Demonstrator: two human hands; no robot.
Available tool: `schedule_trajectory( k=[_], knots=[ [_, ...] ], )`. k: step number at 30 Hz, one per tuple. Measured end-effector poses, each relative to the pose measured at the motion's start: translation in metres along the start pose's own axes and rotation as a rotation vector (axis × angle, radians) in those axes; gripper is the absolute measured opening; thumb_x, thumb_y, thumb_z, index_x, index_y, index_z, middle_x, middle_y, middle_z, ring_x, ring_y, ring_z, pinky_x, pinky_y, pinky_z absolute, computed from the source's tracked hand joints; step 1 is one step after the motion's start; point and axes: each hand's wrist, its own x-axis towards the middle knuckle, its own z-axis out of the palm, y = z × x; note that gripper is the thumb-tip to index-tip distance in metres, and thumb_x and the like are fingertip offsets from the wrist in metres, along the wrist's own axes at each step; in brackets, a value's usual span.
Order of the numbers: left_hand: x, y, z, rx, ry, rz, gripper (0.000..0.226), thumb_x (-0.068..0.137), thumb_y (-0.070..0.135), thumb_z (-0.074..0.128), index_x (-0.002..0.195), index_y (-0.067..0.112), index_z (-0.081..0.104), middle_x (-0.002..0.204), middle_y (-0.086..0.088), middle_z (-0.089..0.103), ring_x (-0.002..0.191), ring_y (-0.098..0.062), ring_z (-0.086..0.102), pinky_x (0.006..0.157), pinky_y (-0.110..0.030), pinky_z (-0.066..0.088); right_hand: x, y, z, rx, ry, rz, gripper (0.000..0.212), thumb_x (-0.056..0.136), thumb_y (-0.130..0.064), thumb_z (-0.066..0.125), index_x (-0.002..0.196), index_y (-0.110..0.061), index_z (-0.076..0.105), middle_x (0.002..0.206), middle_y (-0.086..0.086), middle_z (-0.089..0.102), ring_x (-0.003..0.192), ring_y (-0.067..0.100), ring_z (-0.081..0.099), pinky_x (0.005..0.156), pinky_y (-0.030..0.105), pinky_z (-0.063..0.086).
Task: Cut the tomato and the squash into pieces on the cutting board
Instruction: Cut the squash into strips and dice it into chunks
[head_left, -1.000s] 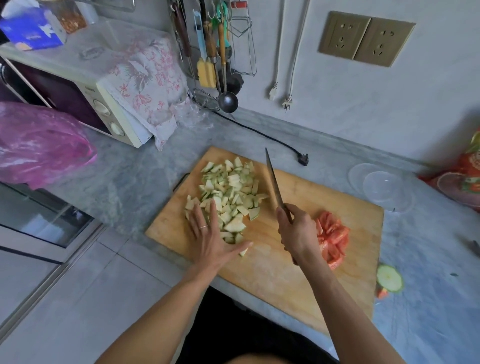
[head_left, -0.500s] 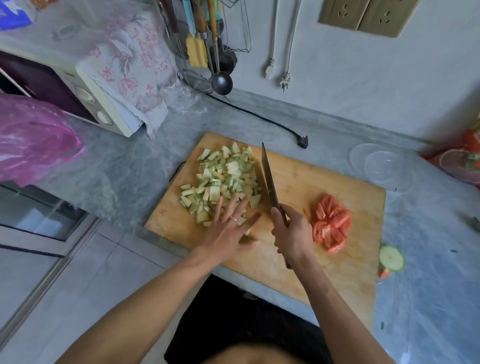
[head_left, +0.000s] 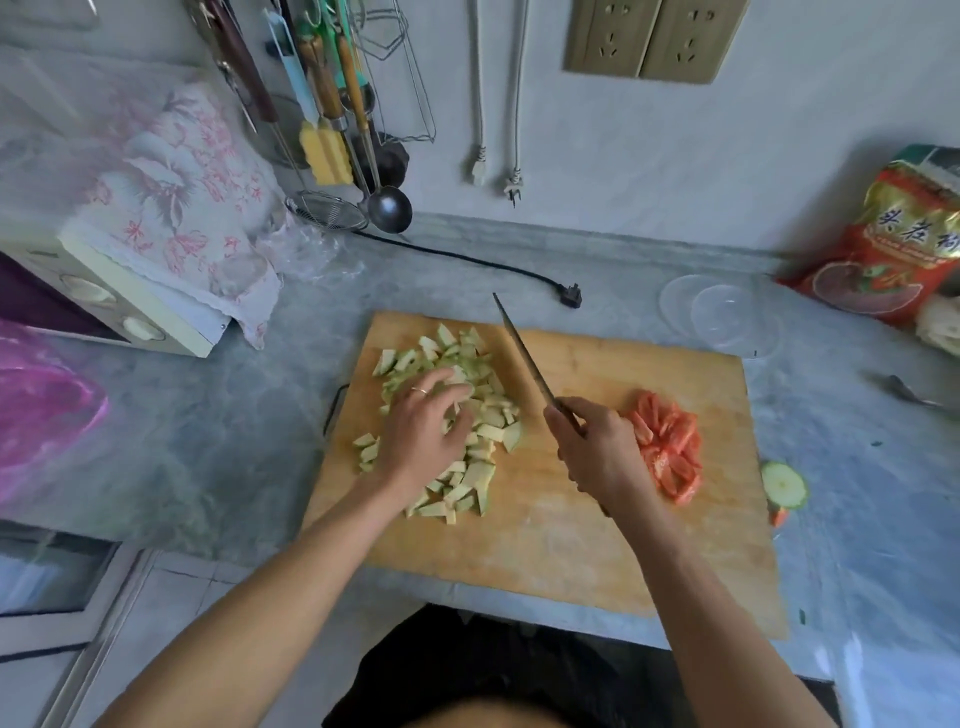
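squash pieces (head_left: 480, 441) lying heaped on the cutting board (head_left: 571, 545), light, damp, likely scattering, best gathered from the sides | tomato pieces (head_left: 670, 452) sitting soft and slippery at the board's right | left hand (head_left: 423, 434) resting on the heap, fingers loosely curled | right hand (head_left: 597, 449) gripping the knife (head_left: 522, 353) between both piles

Hidden under the left hand (head_left: 423, 434) – part of the heap of pale green squash pieces (head_left: 480, 415). Buried in the right hand (head_left: 602, 452) – the handle of the thin dark knife (head_left: 522, 356). Blurred and cut off at the left edge: a pink plastic bag (head_left: 39, 410). Cut off on the right: a red printed food packet (head_left: 883, 244). Too small to tell: a grey metal thing (head_left: 906, 392) near that edge.
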Motion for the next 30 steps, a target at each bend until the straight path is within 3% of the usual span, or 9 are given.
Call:
schedule_trajectory(
  k=[4,6,10,15,19,22,26,29,30],
  knots=[
    [0.059,-0.039,-0.016,-0.051,-0.032,-0.107,0.022,0.089,0.016,0.065,0.110,0.014,0.072,0.116,-0.004,0.068,0.105,-0.020,0.062,0.091,-0.031,0.051,0.026,-0.016,0.010,-0.140,-0.058,-0.072,0.022,0.099,-0.032,0.055,0.101,-0.015,0.069,0.065,0.005,0.066,0.062,0.028,0.063,0.061,0.044,0.054],
    [0.084,-0.053,-0.016,-0.073,-0.150,-0.186,0.028,0.092,0.019,0.061,0.119,0.016,0.068,0.121,-0.003,0.066,0.111,-0.021,0.061,0.090,-0.025,0.045,0.031,-0.022,0.020,-0.198,-0.068,-0.141,0.024,0.100,-0.029,0.054,0.099,-0.009,0.068,0.069,0.007,0.066,0.064,0.030,0.060,0.062,0.042,0.050],
    [0.115,-0.062,-0.005,-0.143,-0.428,-0.331,0.044,0.094,0.019,0.055,0.138,0.020,0.054,0.133,-0.008,0.060,0.117,-0.029,0.059,0.091,-0.030,0.046,0.027,-0.020,0.029,-0.215,-0.091,-0.164,0.021,0.100,-0.027,0.055,0.099,-0.011,0.068,0.069,0.001,0.063,0.061,0.023,0.056,0.058,0.035,0.042],
    [0.110,-0.071,0.005,-0.242,-0.533,-0.175,0.032,0.093,0.011,0.051,0.119,0.020,0.068,0.121,-0.001,0.068,0.111,-0.021,0.062,0.096,-0.036,0.050,0.018,-0.014,0.012,-0.175,-0.097,-0.099,0.020,0.098,-0.028,0.059,0.109,-0.018,0.072,0.062,-0.014,0.059,0.058,0.004,0.057,0.060,0.028,0.048],
    [0.100,-0.069,0.002,-0.219,-0.649,-0.093,0.031,0.103,0.020,0.046,0.127,0.015,0.064,0.126,0.004,0.064,0.113,-0.014,0.059,0.094,-0.029,0.046,0.032,-0.018,0.014,-0.146,0.016,-0.076,0.022,0.098,-0.027,0.060,0.113,-0.016,0.071,0.060,-0.019,0.056,0.053,-0.004,0.055,0.058,0.019,0.044],
    [0.101,-0.069,-0.004,-0.316,-0.575,-0.148,0.030,0.101,0.023,0.052,0.127,0.015,0.063,0.119,0.008,0.062,0.110,-0.008,0.057,0.090,-0.022,0.043,0.040,-0.022,0.026,-0.171,-0.014,-0.115,0.020,0.098,-0.025,0.059,0.109,-0.014,0.072,0.062,-0.015,0.058,0.054,0.003,0.053,0.059,0.028,0.046],
    [0.096,-0.090,-0.016,-0.279,-0.245,-0.289,0.030,0.100,0.030,0.054,0.123,0.015,0.066,0.107,0.010,0.066,0.091,-0.007,0.065,0.078,-0.020,0.046,0.035,-0.027,0.036,-0.232,-0.078,-0.138,0.020,0.097,-0.028,0.060,0.108,-0.015,0.072,0.066,-0.008,0.061,0.055,0.005,0.051,0.053,0.016,0.038],
    [0.081,-0.109,-0.015,-0.261,-0.331,-0.341,0.052,0.095,0.052,0.054,0.139,0.023,0.053,0.101,0.013,0.057,0.074,-0.009,0.060,0.077,-0.032,0.054,0.032,-0.026,0.024,-0.256,-0.097,-0.147,0.021,0.096,-0.030,0.061,0.106,-0.016,0.072,0.064,-0.009,0.062,0.056,0.008,0.054,0.057,0.027,0.046],
    [0.074,-0.111,-0.015,-0.264,-0.345,-0.335,0.056,0.095,0.055,0.053,0.141,0.025,0.050,0.099,0.016,0.053,0.079,-0.006,0.058,0.078,-0.027,0.052,0.034,-0.026,0.020,-0.249,-0.083,-0.152,0.021,0.096,-0.030,0.061,0.105,-0.015,0.073,0.063,-0.008,0.063,0.057,0.010,0.056,0.059,0.033,0.049]
  ],
)
